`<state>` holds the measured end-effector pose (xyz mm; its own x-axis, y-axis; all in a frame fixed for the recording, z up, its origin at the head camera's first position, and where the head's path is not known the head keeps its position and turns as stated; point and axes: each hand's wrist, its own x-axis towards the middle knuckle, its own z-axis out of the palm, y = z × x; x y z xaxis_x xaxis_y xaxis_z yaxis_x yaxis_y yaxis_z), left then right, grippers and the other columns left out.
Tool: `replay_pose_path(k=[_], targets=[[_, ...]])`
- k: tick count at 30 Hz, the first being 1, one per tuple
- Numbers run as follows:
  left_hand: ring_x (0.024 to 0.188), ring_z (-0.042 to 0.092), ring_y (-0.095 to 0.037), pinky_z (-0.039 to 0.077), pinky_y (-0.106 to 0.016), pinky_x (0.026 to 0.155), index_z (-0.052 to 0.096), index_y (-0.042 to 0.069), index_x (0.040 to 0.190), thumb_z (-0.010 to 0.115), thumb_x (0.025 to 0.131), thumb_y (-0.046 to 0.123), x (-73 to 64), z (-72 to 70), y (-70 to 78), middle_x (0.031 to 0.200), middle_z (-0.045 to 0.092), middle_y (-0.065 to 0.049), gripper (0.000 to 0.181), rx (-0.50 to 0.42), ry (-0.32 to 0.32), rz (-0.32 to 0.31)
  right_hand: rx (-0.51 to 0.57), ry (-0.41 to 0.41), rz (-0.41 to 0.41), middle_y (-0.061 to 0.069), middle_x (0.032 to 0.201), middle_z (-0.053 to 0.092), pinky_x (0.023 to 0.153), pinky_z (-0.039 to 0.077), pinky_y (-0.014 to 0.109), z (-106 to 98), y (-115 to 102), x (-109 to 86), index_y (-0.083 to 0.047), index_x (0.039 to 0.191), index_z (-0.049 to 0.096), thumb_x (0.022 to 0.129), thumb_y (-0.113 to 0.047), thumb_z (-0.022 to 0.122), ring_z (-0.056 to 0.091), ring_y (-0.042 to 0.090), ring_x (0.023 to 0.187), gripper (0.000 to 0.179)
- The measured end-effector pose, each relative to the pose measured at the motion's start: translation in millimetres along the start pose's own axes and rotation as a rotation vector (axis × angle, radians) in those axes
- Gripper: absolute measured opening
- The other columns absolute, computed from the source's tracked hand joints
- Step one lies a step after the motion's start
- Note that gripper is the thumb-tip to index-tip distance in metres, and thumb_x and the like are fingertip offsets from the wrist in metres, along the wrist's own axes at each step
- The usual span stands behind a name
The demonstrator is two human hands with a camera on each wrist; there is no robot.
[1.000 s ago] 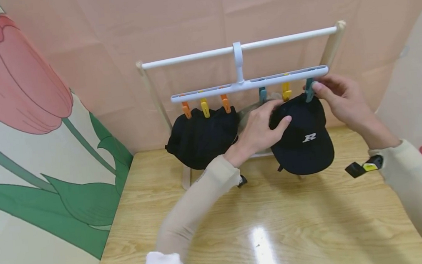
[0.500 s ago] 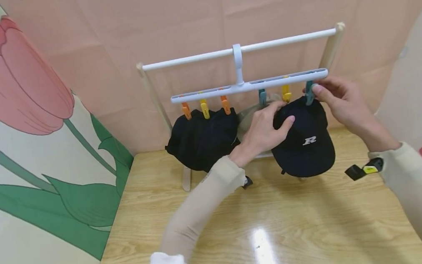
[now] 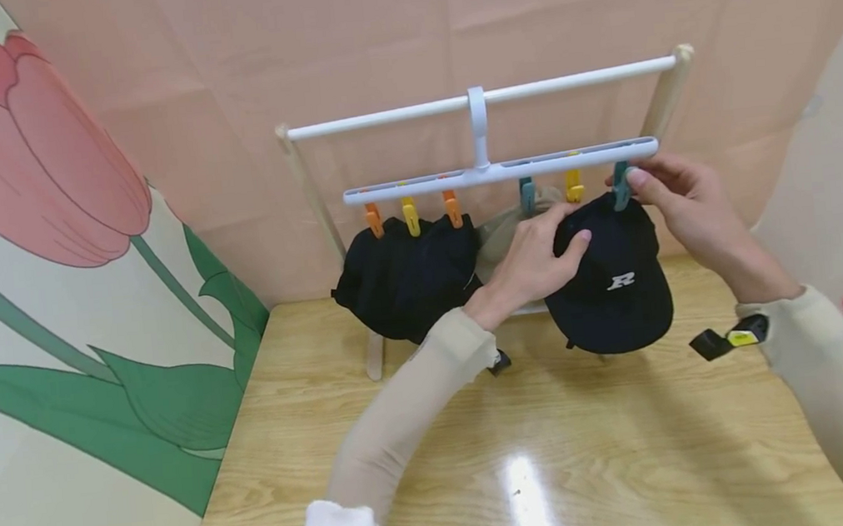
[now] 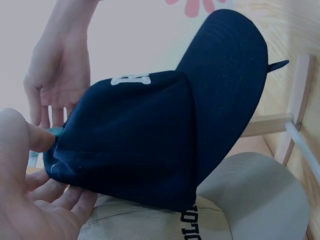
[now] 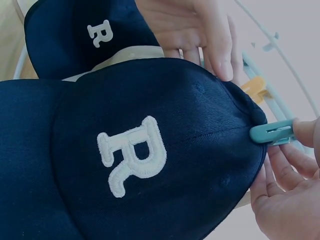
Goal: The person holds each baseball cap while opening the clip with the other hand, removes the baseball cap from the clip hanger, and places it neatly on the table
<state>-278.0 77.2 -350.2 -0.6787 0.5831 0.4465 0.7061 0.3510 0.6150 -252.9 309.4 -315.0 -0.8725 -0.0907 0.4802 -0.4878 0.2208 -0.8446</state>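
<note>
A dark navy baseball cap (image 3: 609,305) with a white R hangs at the right end of a light-blue clip hanger (image 3: 422,185), brim down. My left hand (image 3: 530,262) holds the left side of its crown, thumb on the front and fingers behind, as the left wrist view shows. With my right hand (image 3: 695,206) I pinch the handles of the teal clip (image 5: 272,132), whose tip overlaps the crown's top edge. A yellow clip (image 3: 574,187) hangs just left of it. Behind is a beige cap (image 4: 150,215) with dark lettering, partly hidden by my left hand in the head view.
Another dark cap (image 3: 411,280) hangs on the left from orange and yellow clips. The hanger hooks over the white bar of a wooden-sided rack (image 3: 564,83). Under it lies a wood-grain table (image 3: 448,478), with a pink backdrop behind.
My left hand and the cap have shifted slightly right, and the hanger's right end sits a little lower. My right hand keeps its pinch on the teal clip.
</note>
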Motion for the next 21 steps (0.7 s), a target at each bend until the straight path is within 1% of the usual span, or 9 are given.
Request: replay_pose_path(k=[2,6,11,15,21], targets=[[0.138,0.060,-0.015,0.043,-0.015,0.112,0.051,0.005,0.154,0.056,0.111,0.027,0.5,0.5,0.1,0.154,0.060,-0.009,0.048,0.002,0.000,-0.002,0.035,0.000,0.000,-0.003,0.118,0.079,0.093,0.050,0.016,0,0,0.2,-0.003,0.140,0.068,0.109,-0.009,0.059,0.067,0.009,0.110,0.032],[0.135,0.062,-0.015,0.045,-0.014,0.109,0.052,0.004,0.153,0.056,0.111,0.026,2.8,1.4,0.6,0.152,0.062,-0.010,0.047,0.001,0.007,0.003,0.059,-0.005,-0.001,-0.003,0.117,0.079,0.094,0.049,0.016,1,-1,0.8,-0.003,0.140,0.068,0.109,-0.009,0.059,0.067,0.009,0.110,0.032],[0.126,0.066,-0.014,0.047,-0.012,0.102,0.054,0.003,0.149,0.057,0.110,0.023,7.6,3.8,0.8,0.144,0.066,-0.011,0.043,0.005,0.024,0.036,0.088,-0.010,0.003,-0.004,0.116,0.079,0.094,0.049,0.017,1,-2,1.1,-0.002,0.140,0.067,0.109,-0.009,0.059,0.066,0.010,0.109,0.032],[0.123,0.067,-0.014,0.047,-0.011,0.099,0.056,0.004,0.147,0.056,0.110,0.020,10.7,6.4,0.9,0.141,0.068,-0.010,0.040,0.001,0.033,0.053,0.117,-0.007,0.009,-0.004,0.115,0.079,0.095,0.049,0.016,1,-2,0.6,-0.002,0.140,0.067,0.109,-0.009,0.060,0.066,0.010,0.109,0.033],[0.125,0.067,-0.014,0.046,-0.011,0.100,0.058,0.004,0.146,0.054,0.111,0.020,11.4,9.7,3.5,0.142,0.069,-0.010,0.039,0.006,0.044,0.032,0.196,-0.018,-0.002,0.000,0.115,0.080,0.095,0.050,0.017,0,1,-1.3,0.001,0.138,0.067,0.108,-0.007,0.060,0.067,0.010,0.108,0.032]])
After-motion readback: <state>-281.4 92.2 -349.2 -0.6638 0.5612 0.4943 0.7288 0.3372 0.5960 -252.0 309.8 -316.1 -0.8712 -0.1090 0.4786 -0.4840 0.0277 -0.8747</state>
